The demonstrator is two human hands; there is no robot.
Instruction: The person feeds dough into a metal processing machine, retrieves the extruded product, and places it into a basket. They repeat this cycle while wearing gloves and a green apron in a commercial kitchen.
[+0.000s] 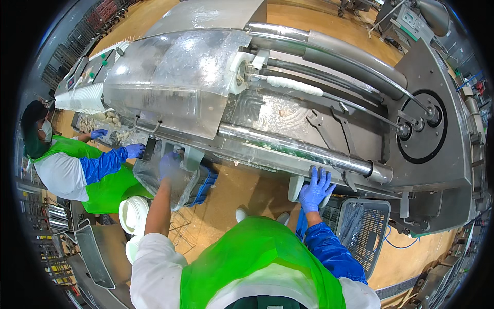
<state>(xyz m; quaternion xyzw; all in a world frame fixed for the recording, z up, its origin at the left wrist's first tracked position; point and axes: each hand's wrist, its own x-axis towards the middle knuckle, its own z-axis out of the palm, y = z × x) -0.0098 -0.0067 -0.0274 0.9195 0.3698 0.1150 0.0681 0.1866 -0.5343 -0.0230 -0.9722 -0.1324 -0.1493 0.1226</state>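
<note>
My left hand (pixel 168 165), gloved in blue and blurred, is beside a grey plastic holder (pixel 193 156) at the machine's front; whether its fingers grip anything is unclear. My right hand (pixel 316 192), also in a blue glove, has its fingers spread against the front edge of a stainless steel food-processing machine (pixel 251 162). A grey box (pixel 295 188) is partly behind that hand. Within the open bay, a ruffled white sleeve (pixel 295 85), like shirred casing, surrounds a thin metal rod (pixel 361 106). Two open-ended wrenches (pixel 319 125) (pixel 344 127) rest in the bay.
A clear guard (pixel 173 65) covers the machine's left part. At left, a co-worker (pixel 65 174) stands by a tray of pale food pieces (pixel 110 121). A plastic-lined blue crate (pixel 206 187), white bucket (pixel 134 214) and grey basket (pixel 362 235) flank me.
</note>
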